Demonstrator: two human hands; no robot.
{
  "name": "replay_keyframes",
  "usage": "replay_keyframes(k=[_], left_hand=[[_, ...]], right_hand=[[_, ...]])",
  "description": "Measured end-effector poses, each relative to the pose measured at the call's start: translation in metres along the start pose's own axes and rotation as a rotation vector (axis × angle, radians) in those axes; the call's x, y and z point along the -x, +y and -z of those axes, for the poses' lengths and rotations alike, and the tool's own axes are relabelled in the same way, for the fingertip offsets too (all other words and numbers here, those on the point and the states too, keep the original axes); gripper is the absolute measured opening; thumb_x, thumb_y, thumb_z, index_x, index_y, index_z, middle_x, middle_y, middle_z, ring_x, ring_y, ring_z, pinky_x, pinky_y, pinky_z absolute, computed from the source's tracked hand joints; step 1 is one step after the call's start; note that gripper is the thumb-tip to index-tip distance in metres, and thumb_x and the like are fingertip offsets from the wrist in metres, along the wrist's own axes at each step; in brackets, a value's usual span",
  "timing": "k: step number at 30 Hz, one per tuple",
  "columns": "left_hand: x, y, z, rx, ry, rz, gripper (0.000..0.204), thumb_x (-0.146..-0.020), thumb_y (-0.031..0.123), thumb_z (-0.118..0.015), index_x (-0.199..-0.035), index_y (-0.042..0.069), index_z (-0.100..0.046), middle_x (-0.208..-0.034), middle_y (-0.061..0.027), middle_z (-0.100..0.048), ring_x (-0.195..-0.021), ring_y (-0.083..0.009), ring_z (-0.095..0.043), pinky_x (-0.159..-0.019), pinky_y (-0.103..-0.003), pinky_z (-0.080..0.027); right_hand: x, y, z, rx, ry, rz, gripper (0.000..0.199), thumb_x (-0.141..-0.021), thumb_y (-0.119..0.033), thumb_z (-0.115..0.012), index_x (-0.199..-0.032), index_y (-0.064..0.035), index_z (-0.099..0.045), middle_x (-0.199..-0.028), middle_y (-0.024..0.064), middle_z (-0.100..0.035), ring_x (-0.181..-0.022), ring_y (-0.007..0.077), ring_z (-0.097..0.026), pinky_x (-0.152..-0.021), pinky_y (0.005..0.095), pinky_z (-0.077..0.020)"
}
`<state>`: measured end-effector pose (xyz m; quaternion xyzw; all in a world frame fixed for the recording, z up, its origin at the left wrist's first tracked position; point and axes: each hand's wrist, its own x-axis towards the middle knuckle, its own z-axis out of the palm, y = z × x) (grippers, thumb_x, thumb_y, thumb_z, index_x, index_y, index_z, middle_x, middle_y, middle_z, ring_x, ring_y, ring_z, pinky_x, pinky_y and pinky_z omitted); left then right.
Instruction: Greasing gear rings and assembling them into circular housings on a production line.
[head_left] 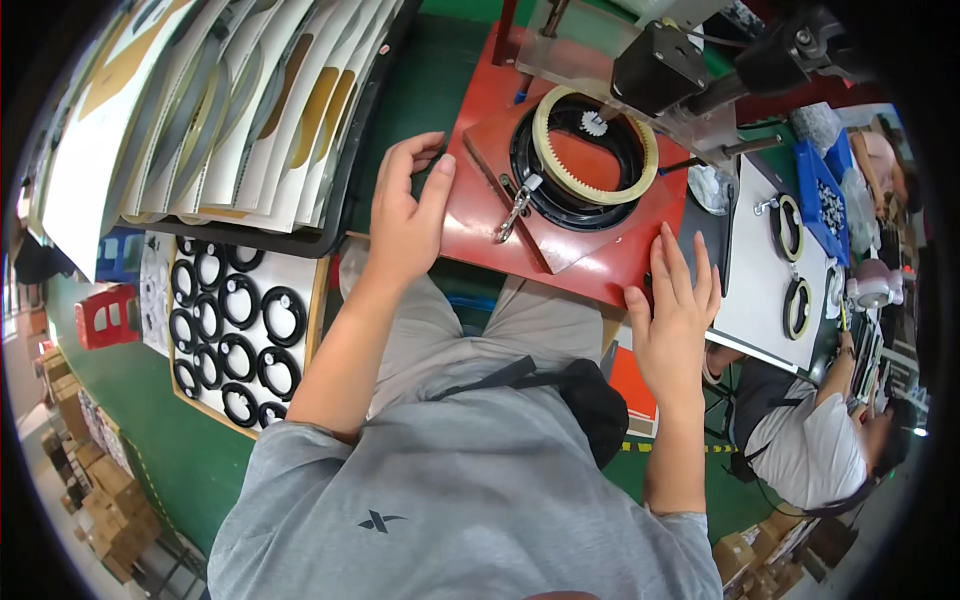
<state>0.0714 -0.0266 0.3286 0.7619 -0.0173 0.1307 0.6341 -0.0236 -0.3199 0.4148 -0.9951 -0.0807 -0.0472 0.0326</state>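
— While both hands sit at the red jig plate, what are the fingers doing?
— The left hand rests at the plate's left edge, fingers loosely curled, thumb up against the raised red block, grasping nothing. The right hand lies flat at the plate's near right corner, fingers spread and released.
— And the ring?
— A cream toothed ring lies on a black round holder in the middle of the plate, under a small white gear and a black motor. A metal clasp hangs at the holder's left.
— Anything nearby?
— A board of black rings lies to the left, well apart.
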Motion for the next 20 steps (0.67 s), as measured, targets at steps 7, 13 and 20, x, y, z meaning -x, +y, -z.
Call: replay_keyframes(k=[7,13,20], left_hand=[[0.001,-0.004,0.004,-0.022,0.0,-0.039,0.03,-0.101,0.016,-0.065,-0.123,-0.002,-0.062,-0.12,-0.0166,-0.063,-0.11,-0.0266,-0.063,-0.099,-0.036,-0.049],[-0.001,0.024,0.002,-0.136,0.019,-0.171,0.032,-0.095,0.015,-0.071,-0.123,0.0,-0.064,-0.118,-0.0162,-0.064,-0.111,-0.0302,-0.062,-0.099,-0.039,-0.049],[-0.014,0.087,-0.013,-0.378,-0.287,-0.669,0.02,-0.082,0.01,-0.08,-0.101,0.006,-0.073,-0.104,-0.0086,-0.064,-0.102,-0.0288,-0.059,-0.09,-0.038,-0.048]], right_hand=[[-0.013,0.012,0.003,-0.234,0.097,-0.026,0.036,-0.098,-0.02,-0.066,-0.129,-0.0015,-0.065,-0.151,0.0154,-0.051,-0.141,0.0394,-0.043,-0.117,0.0512,-0.0312],[-0.039,-0.008,0.011,-0.57,0.367,-0.011,0.015,-0.092,-0.004,-0.07,-0.106,0.0005,-0.071,-0.117,0.0138,-0.069,-0.105,0.0325,-0.066,-0.091,0.0379,-0.0531],[-0.066,-0.019,0.007,-0.435,0.452,0.23,0.028,-0.089,-0.004,-0.071,-0.117,-0.0041,-0.071,-0.125,0.0109,-0.068,-0.12,0.0327,-0.062,-0.102,0.0414,-0.0473]])
